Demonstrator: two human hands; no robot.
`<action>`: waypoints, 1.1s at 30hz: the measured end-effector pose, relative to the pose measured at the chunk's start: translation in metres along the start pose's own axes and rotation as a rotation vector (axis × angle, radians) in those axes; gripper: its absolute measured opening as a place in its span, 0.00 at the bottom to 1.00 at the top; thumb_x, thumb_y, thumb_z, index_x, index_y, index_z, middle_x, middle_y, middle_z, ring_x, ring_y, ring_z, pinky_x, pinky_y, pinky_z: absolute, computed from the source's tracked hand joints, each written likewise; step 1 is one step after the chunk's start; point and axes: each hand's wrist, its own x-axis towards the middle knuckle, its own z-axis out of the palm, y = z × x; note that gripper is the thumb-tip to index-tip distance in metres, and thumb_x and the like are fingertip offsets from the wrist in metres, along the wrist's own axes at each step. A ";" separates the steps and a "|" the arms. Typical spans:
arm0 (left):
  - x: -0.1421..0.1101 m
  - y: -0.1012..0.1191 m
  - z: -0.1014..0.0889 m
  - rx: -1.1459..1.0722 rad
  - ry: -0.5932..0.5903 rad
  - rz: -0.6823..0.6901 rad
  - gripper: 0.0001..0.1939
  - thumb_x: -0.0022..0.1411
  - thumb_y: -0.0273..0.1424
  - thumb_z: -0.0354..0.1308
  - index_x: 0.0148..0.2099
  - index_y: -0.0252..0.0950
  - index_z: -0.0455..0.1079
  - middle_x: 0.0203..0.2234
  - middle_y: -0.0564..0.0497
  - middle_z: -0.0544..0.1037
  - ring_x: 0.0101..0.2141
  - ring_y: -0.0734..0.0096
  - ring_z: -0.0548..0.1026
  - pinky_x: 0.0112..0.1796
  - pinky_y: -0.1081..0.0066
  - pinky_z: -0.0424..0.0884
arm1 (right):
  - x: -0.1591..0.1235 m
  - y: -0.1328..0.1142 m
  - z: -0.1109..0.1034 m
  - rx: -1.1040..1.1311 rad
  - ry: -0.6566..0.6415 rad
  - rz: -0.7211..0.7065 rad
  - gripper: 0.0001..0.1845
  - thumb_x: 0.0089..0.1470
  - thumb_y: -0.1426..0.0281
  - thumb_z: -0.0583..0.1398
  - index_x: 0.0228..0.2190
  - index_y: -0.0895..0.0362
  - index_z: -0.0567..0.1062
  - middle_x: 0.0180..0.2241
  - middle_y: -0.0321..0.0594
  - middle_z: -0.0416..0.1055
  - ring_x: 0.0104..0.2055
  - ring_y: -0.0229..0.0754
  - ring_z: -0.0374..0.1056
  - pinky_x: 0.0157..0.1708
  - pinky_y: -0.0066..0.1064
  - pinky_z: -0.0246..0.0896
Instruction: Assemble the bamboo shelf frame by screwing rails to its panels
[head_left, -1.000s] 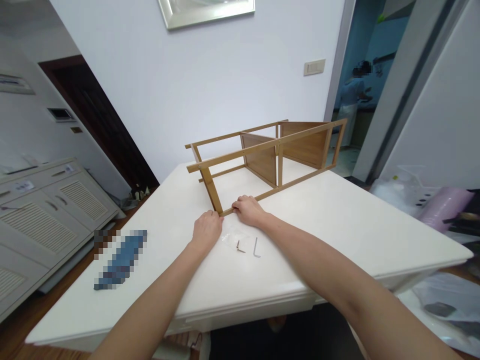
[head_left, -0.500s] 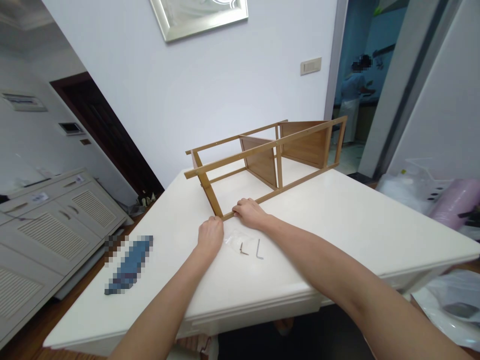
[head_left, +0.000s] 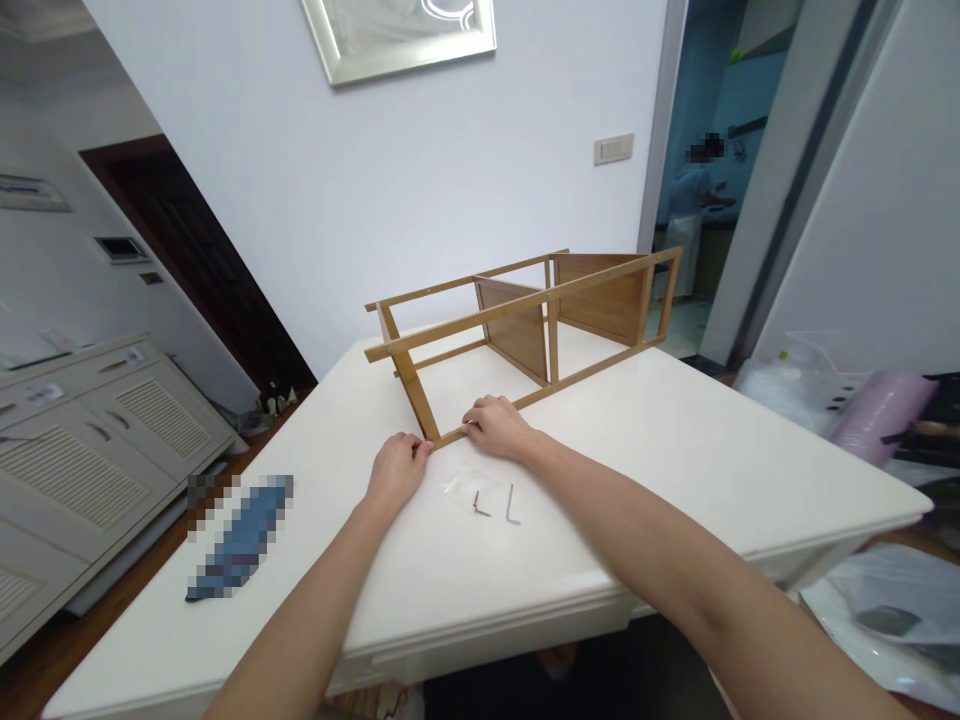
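A wooden shelf rack (head_left: 547, 340) lies on its side on the white table (head_left: 600, 470). At its near corner, my left hand (head_left: 397, 468) has its fingers closed around the end of the low rail; any small part between the fingertips is hidden. A short way along the same rail, my right hand (head_left: 496, 425) grips it, fingers curled over the wood. In front of the hands lie a small clear plastic bag (head_left: 463, 487), a couple of screws (head_left: 480, 506) and a hex key (head_left: 511, 506).
A blurred blue item (head_left: 247, 535) lies at the table's left. A white cabinet (head_left: 112, 470) stands beyond it. Plastic wrap and a pink roll (head_left: 885, 420) are at right. A person (head_left: 688, 200) stands in the far doorway.
My view has shifted slightly. My left hand has turned a little at the rack's corner, its thumb and fingertips now showing at the rail end. My right hand keeps its grip.
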 end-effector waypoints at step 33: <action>-0.002 0.011 -0.005 -0.069 -0.104 -0.001 0.19 0.66 0.38 0.48 0.31 0.35 0.75 0.30 0.43 0.79 0.32 0.61 0.77 0.34 0.69 0.65 | 0.007 0.111 -0.012 0.177 -0.033 0.560 0.33 0.56 0.74 0.53 0.63 0.60 0.56 0.66 0.54 0.52 0.68 0.54 0.48 0.64 0.56 0.39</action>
